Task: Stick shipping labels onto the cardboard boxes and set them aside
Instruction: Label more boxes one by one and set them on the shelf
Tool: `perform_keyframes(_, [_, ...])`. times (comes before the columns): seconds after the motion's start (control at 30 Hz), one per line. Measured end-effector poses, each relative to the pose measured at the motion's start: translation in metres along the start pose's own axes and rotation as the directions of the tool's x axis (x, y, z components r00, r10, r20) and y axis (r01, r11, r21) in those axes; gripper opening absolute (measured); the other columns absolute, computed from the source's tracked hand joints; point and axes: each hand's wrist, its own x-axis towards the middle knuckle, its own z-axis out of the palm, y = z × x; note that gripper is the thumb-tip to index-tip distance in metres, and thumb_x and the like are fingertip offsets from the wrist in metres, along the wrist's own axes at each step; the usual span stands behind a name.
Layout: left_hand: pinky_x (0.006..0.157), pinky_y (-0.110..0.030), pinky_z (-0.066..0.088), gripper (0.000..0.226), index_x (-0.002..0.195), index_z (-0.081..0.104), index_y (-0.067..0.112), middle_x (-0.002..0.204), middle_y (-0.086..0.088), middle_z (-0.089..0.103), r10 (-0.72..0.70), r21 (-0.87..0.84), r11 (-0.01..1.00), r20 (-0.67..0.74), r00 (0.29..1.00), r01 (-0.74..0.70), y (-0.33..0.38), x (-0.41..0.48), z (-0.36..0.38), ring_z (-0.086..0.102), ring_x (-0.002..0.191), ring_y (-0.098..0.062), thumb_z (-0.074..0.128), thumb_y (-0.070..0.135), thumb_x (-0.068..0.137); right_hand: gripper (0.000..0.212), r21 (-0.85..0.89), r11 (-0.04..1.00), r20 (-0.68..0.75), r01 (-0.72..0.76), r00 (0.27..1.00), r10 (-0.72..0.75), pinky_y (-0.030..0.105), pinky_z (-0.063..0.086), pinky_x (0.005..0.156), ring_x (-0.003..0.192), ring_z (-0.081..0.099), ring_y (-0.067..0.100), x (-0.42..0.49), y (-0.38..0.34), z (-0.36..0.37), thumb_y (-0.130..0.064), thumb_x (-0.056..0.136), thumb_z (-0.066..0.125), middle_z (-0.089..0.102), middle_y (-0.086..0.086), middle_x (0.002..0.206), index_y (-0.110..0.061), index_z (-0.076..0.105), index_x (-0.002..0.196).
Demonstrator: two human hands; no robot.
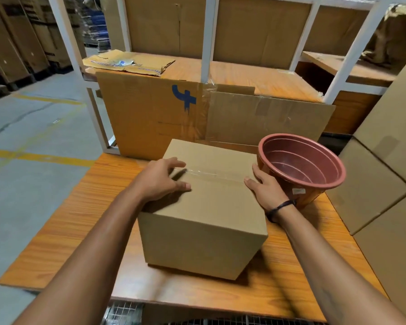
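Behind the far edge of the worktop (80, 219), head view: a flattened cardboard sheet (150, 120) with a blue mark stands on edge against a white metal rack (206, 43). More loose cardboard lies on the rack's shelf. Off the right edge, a stack of brown cartons (373, 184) rises close alongside. Off the left edge, grey floor (33, 113) with yellow lines. Wire mesh (122, 313) shows under the near edge.

Containers: a reddish-brown plastic pot (302, 165) sits near the far right corner, tilted, mouth turned toward the camera. Inside, only its ribbed wall and base show. It has a small white sticker (298, 191) on the rim, print too small to read. The pot stands just beside the box's right side and crowds the hand there.

Task item: the cardboard box (204, 221) stands mid-worktop, flaps closed, with a strip of clear tape (211, 174) running across the top seam. Contents hidden.

At the tape's left end, the left hand (161, 180) rests on the box top near its left edge. Fingers are spread and loosely bent, tips and thumb touching the cardboard, gripping nothing. At the tape's other end, the right hand (265, 191) lies against the top's right edge. Its fingers are straight and together, thumb on the top, the rest between box and pot, holding nothing. A dark band (279, 207) circles that wrist.
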Motion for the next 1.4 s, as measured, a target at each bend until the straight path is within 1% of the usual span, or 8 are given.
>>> perform_keyframes(0.33, [0.111,-0.043,0.032,0.079,0.125,0.064,0.039,0.151,0.009,0.041,0.136,-0.630,0.752,-0.139,0.981,-0.194,-0.092,-0.049,0.006,0.032,0.144,-0.010,0.063,0.085,0.061,0.051,0.094,0.993,-0.046,0.075,0.996,-0.071,0.020,0.035,0.109,0.138,0.037,0.007,-0.070,-0.013,0.001,-0.041,0.097,0.055,0.042,-0.004,0.151,-0.029,0.044,0.145])
perform_keyframes(0.5, [0.110,-0.026,0.035,0.100,0.141,0.041,0.036,0.144,0.027,0.042,0.162,-0.505,0.823,-0.230,0.960,-0.260,-0.093,-0.085,0.051,0.038,0.137,0.000,0.070,0.082,0.057,0.087,-0.075,0.981,0.046,0.179,0.983,-0.176,0.030,0.020,0.118,0.147,0.018,0.002,-0.119,0.005,0.026,-0.085,0.063,0.060,0.022,-0.009,0.161,-0.050,0.039,0.140])
perform_keyframes(0.6, [0.109,-0.045,0.042,0.089,0.134,0.040,0.050,0.134,0.033,0.045,0.119,-0.391,0.882,-0.355,0.927,-0.263,-0.076,-0.097,0.052,0.044,0.133,-0.008,0.074,0.072,0.055,0.100,-0.123,0.973,0.007,0.195,0.981,-0.196,0.036,0.025,0.120,0.143,0.024,-0.001,-0.123,0.003,0.026,-0.081,0.052,0.073,0.029,-0.009,0.158,-0.041,0.048,0.140])
perform_keyframes(0.9, [0.094,-0.044,0.052,0.080,0.133,0.051,0.030,0.125,0.013,0.056,0.202,-0.204,0.910,-0.545,0.814,-0.362,-0.009,-0.154,0.032,0.056,0.115,-0.012,0.067,0.068,0.064,0.092,-0.132,0.953,-0.058,0.274,0.957,-0.283,0.048,0.034,0.115,0.142,0.033,0.009,-0.170,-0.012,-0.024,-0.081,0.052,0.074,0.039,-0.012,0.153,-0.044,0.053,0.134])
perform_keyframes(1.0, [0.094,-0.041,0.052,0.081,0.132,0.054,0.025,0.123,0.013,0.057,0.222,-0.156,0.916,-0.569,0.791,-0.370,0.018,-0.181,0.029,0.059,0.114,-0.017,0.066,0.069,0.065,0.091,-0.090,0.951,-0.057,0.296,0.952,-0.302,0.042,0.036,0.114,0.137,0.039,0.006,-0.203,-0.023,-0.047,-0.076,0.052,0.077,0.045,-0.014,0.148,-0.039,0.055,0.133])
perform_keyframes(1.17, [0.084,0.004,0.035,0.081,0.131,0.057,0.013,0.122,0.009,0.056,0.277,-0.132,0.882,-0.631,0.724,-0.452,0.079,-0.225,0.029,0.047,0.107,0.008,0.065,0.064,0.069,0.089,-0.040,0.942,-0.107,0.333,0.936,-0.335,0.022,0.038,0.104,0.126,0.045,-0.001,-0.264,-0.044,-0.100,-0.056,0.054,0.079,0.051,-0.020,0.134,-0.025,0.057,0.135])
perform_keyframes(1.3, [0.088,-0.002,0.039,0.081,0.132,0.056,0.011,0.122,0.011,0.056,0.319,-0.146,0.830,-0.668,0.672,-0.539,0.139,-0.244,0.043,0.048,0.109,0.012,0.067,0.064,0.072,0.082,-0.075,0.925,-0.181,0.372,0.907,-0.380,0.006,0.037,0.095,0.123,0.047,-0.008,-0.307,-0.050,-0.162,-0.053,0.055,0.082,0.054,-0.015,0.135,-0.027,0.061,0.130])
perform_keyframes(1.4, [0.087,-0.015,0.050,0.083,0.134,0.054,0.016,0.122,0.014,0.056,0.338,-0.158,0.806,-0.668,0.663,-0.571,0.193,-0.246,0.055,0.054,0.107,0.001,0.065,0.070,0.072,0.080,-0.062,0.927,-0.236,0.370,0.897,-0.374,0.019,0.045,0.099,0.122,0.054,0.002,-0.331,-0.051,-0.218,-0.061,0.049,0.084,0.062,-0.012,0.130,-0.033,0.066,0.122])
